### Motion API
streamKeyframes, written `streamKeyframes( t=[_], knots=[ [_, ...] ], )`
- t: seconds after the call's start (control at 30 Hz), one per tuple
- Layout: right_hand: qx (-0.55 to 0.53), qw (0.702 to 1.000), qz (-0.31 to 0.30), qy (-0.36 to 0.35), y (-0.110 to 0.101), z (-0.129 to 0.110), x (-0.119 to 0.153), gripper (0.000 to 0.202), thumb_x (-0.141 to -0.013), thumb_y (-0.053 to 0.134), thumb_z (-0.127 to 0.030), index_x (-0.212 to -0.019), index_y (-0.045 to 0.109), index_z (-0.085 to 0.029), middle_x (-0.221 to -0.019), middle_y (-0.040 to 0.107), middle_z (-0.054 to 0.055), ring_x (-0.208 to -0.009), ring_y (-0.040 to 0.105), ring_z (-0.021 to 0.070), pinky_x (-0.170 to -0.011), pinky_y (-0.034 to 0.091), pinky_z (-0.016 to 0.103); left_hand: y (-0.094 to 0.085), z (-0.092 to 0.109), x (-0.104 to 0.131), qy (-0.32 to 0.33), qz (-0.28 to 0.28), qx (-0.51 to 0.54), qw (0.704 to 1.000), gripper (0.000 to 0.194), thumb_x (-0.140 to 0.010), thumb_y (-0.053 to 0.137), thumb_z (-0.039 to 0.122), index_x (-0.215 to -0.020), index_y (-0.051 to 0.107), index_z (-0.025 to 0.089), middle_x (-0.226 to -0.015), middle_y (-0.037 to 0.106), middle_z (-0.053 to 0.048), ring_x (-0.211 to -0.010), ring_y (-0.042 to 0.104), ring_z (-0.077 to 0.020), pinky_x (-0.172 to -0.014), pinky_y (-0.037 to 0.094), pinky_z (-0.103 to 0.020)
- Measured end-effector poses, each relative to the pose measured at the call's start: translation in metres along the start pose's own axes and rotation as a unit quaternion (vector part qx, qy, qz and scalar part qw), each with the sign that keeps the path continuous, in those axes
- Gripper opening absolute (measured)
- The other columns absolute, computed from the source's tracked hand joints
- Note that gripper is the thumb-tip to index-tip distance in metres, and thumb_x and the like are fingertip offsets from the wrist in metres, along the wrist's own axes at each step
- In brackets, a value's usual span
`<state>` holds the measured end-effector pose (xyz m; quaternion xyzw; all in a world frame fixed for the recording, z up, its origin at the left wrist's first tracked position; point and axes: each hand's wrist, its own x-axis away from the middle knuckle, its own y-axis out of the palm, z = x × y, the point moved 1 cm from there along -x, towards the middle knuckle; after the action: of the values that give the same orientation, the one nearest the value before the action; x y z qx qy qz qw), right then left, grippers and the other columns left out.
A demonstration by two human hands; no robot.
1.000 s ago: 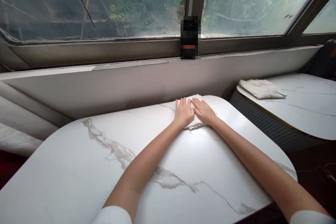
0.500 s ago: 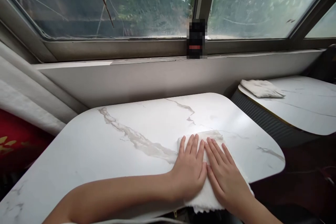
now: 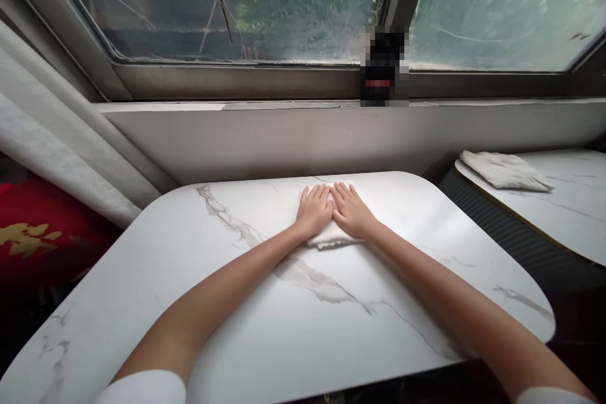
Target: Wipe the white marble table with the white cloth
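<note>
Cloth (image 3: 334, 240) near table's far edge (image 3: 255, 181) — left hand (image 3: 314, 209), right hand (image 3: 352, 210) atop.

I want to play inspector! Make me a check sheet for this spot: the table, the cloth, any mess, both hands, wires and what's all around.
Surface: white table with grey-brown streaks and rounded corners.
Job's things: white cloth flat on the table, partly hidden by the hands.
Clutter: another cloth lies folded on the second table; a blurred dark thing stands at the window, too blurred to name.
Hands: left hand and right hand lie palm down on the cloth, fingers out, side by side.
Cables: nothing seen.
Surroundings: window behind, pale curtain and red fabric at the left.
</note>
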<state>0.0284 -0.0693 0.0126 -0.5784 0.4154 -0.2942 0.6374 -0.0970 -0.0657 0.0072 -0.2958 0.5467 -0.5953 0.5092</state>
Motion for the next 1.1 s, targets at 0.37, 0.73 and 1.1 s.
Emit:
streamKeyframes(
  t=[0.37,0.73,1.1],
  knots=[
    [-0.022,0.998,0.048,0.030,0.023,0.024,-0.089,0.050,-0.091,0.030,-0.025,-0.135,0.040,-0.005,-0.141,0.041,0.015,-0.132,0.033,0.0233,-0.109,0.019,0.038,0.006,-0.046,-0.075,-0.022,0.077,-0.023,0.997,0.039,-0.094,0.027,0.018,-0.125,0.051,0.016,-0.132,0.053,-0.007,-0.122,0.044,-0.0201,-0.109,0.021,-0.041],
    [-0.051,0.997,0.039,0.046,0.010,-0.018,0.009,0.054,-0.091,0.029,-0.026,-0.141,0.031,-0.005,-0.147,0.029,0.015,-0.138,0.020,0.0236,-0.112,0.015,0.043,-0.002,-0.007,0.017,0.021,0.042,-0.025,0.999,0.045,-0.094,0.025,0.023,-0.136,0.039,0.011,-0.142,0.040,-0.011,-0.132,0.032,-0.0204,-0.112,0.015,-0.043],
    [-0.313,0.947,-0.055,-0.050,-0.023,-0.099,0.174,0.076,-0.087,0.042,-0.029,-0.145,-0.008,-0.033,-0.153,0.003,-0.001,-0.139,-0.001,0.0244,-0.109,0.015,0.058,-0.050,0.029,0.199,0.102,-0.059,0.030,0.993,0.052,-0.096,0.028,0.032,-0.145,0.021,0.017,-0.151,0.020,-0.006,-0.139,0.012,-0.0201,-0.115,0.010,-0.045]
  ],
)
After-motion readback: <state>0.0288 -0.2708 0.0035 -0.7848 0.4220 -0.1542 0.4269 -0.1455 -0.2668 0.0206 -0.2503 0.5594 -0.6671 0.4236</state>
